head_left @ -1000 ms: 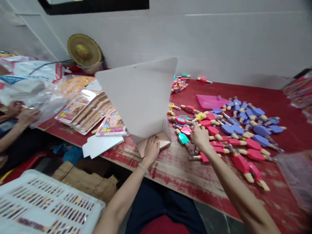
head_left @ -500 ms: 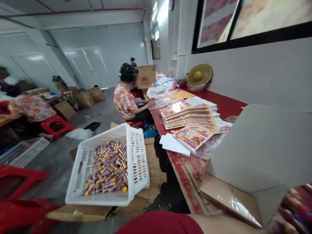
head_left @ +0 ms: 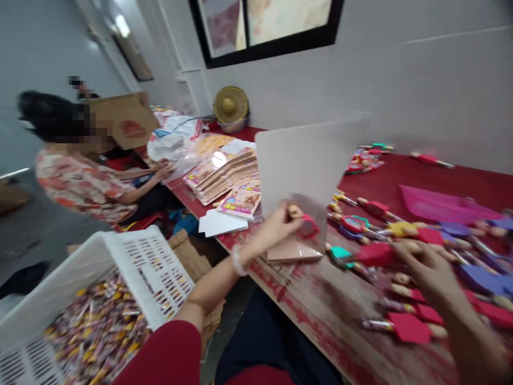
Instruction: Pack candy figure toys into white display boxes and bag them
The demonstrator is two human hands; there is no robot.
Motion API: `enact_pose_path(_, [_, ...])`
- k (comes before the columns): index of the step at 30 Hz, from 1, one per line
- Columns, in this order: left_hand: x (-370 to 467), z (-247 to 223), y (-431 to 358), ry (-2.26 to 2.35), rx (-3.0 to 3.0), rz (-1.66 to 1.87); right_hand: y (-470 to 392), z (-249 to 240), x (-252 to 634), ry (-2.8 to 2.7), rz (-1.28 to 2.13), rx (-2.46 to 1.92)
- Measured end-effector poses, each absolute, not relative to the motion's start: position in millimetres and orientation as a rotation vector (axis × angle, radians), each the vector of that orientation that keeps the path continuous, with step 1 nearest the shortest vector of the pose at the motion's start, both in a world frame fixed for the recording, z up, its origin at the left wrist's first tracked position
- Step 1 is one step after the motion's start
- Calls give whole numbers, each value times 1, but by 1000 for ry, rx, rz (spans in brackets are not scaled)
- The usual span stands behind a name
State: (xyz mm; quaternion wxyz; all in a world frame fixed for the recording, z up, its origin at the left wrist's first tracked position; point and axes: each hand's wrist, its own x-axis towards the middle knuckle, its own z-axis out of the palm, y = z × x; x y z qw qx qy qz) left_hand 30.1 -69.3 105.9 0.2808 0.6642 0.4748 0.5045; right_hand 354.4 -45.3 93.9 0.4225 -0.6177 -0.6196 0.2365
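Red tabletop (head_left: 372,176) carries the white card box (head_left: 308,160). Half a second ago I faced the crate (head_left: 132,262); now my left hand (head_left: 276,227) pinches a red toy (head_left: 308,227) against the box, while my right hand (head_left: 427,264), loosely curled, touches toys right of it.

red table (head_left: 420,171), white crate (head_left: 132,262), pink tray (head_left: 436,206), floral sleeve (head_left: 80,187)
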Motion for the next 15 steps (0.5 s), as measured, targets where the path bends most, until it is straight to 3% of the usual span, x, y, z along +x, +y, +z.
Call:
enact_pose_path(4, [-37,106,-82,1580,2032,1015,-40,91,284,-1810,644,-1389])
enact_pose_path(8, [-30,93,-94,1820,2173,585,-21,75,196,-1995,523,-1487])
enact_pose_path(15, [-30,90,-81,1591,2367,408,-18,89,147,-2304,203,-1761])
